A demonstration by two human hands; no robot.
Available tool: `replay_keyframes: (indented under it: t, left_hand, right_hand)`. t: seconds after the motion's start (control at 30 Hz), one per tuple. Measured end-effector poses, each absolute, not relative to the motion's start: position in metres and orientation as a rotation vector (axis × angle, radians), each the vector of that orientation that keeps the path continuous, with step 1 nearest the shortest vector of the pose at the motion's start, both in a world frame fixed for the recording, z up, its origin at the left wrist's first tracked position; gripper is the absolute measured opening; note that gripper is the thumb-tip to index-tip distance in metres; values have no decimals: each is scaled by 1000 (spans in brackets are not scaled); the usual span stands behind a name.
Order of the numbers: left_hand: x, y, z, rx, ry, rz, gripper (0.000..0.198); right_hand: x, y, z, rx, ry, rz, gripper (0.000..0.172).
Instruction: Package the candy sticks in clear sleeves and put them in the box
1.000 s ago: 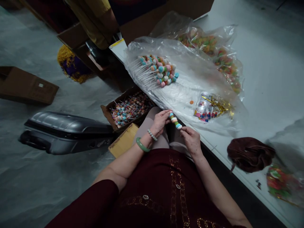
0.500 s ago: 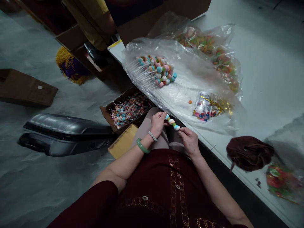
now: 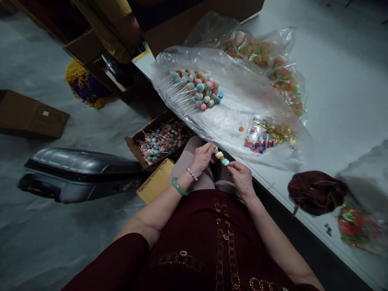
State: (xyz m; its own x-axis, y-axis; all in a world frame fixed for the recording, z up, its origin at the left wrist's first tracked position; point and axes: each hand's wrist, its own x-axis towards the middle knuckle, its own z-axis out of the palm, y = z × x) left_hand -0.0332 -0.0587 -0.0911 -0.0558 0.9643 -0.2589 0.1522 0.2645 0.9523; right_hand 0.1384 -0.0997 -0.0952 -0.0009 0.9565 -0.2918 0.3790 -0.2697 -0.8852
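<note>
Above my lap I hold a candy skewer (image 3: 222, 157) of blue, white, peach and green pieces between both hands. My left hand (image 3: 202, 157), with a bead bracelet and a green bangle on its wrist, is closed round the upper end and covers part of it. At the lower end, the fingertips of my right hand (image 3: 241, 176) pinch by the white piece. A pile of similar candy skewers (image 3: 201, 89) with white sticks lies on a clear plastic sheet (image 3: 230, 121) on the table. Printed packets (image 3: 259, 135) with gold twist ties (image 3: 280, 135) lie on the sheet.
A cardboard box (image 3: 132, 148) full of wrapped skewers stands left of my knees. Beyond it are a grey suitcase (image 3: 83, 165) and a carton (image 3: 33, 115). Bags of colourful candy (image 3: 285, 76) lie at the table's back, a dark red cloth (image 3: 317, 192) at right.
My left hand has slid a little down along the candy skewer, so less of its upper end shows. My right hand stays nearly in place; the view has shifted slightly.
</note>
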Motion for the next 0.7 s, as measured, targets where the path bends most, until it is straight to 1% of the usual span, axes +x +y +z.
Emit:
replay_keyframes:
  t: [0.17,0.23,0.3,0.47,0.57,0.7]
  left_hand:
    - [-26,-64,-95,1223,1558,886,28]
    - [-27,-63,-97,1175,1550,879,28]
    - [-32,-60,-96,1028,1501,914,28]
    - [-40,-52,-83,534,1262,1048,33]
    - [-36,-54,-72,398,1162,1125,36]
    - [-23,-57,-66,384,1183,1187,44]
  right_hand:
    - [132,-93,-89,-1756,-1494,1049,16]
    - [130,-91,-83,-1730,-1527,1024,15]
    - [128,-90,-80,-1674,-1485,1125,13]
    - [131,-92,-81,-1515,-1186,1537,13]
    - [134,-94,-86,-1484,-1191,1575,16]
    - [134,-97,-91,-1516,-1160,1533,13]
